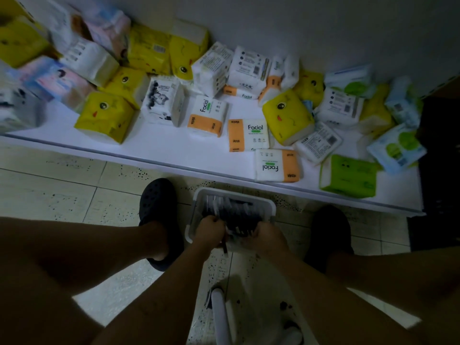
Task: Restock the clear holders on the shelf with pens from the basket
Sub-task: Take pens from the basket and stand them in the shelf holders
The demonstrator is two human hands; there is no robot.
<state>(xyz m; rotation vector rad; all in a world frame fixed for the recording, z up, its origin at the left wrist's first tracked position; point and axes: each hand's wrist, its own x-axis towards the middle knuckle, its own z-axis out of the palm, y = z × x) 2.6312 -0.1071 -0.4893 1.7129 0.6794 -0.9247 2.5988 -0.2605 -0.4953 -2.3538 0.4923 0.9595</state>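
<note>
Both hands down in a white plastic basket (234, 195) of dark pens (235, 211) on the tiled floor (62, 192).

The basket sits just before the front edge of the low white shelf (174, 148), which carries soft tissue packs (249, 134). The left hand (210, 230) has its fingers curled round a few pens, one end poking out beneath. The right hand (263, 235) curls into the heap; I cannot tell whether it grips any.

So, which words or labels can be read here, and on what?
"Facial": orange-and-white tissue pack lying flat on the white shelf.
"Facial": a second such pack left of it, text tilted.
"Facial", upside down: third such pack near the shelf edge.
"Facial", small: fourth such pack behind them.
Other print: too blurred to read.
</note>
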